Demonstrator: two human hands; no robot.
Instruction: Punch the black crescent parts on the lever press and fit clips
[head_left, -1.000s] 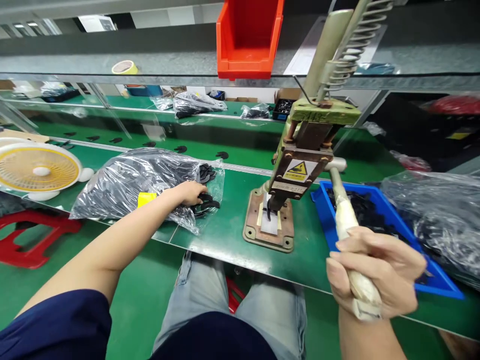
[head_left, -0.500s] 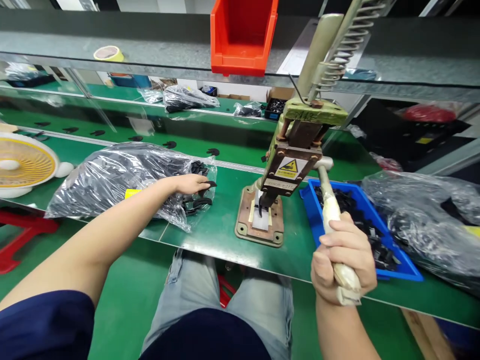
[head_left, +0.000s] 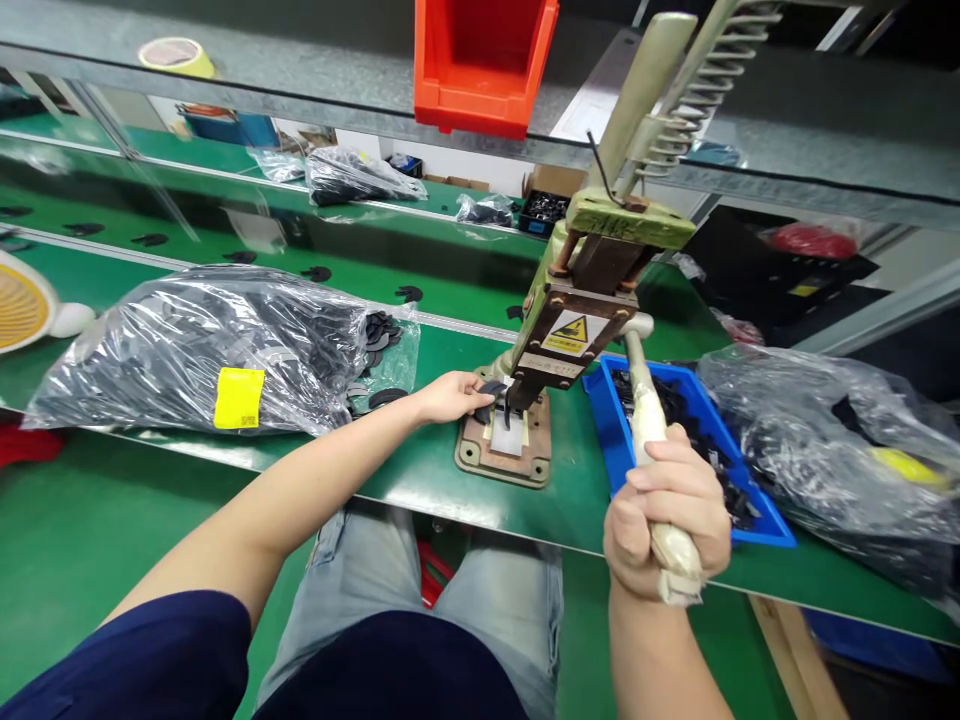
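Black part point(head_left: 489, 390), pinched by the left hand point(head_left: 450, 397), has moved from the bag point(head_left: 187, 335) to the press base point(head_left: 501, 468), so the pick looks done, while the right hand point(head_left: 671, 500) stays wrapped round the lever point(head_left: 646, 412)

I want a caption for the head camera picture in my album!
Left hand holds a black piece at the press; right hand grips its wrapped lever.
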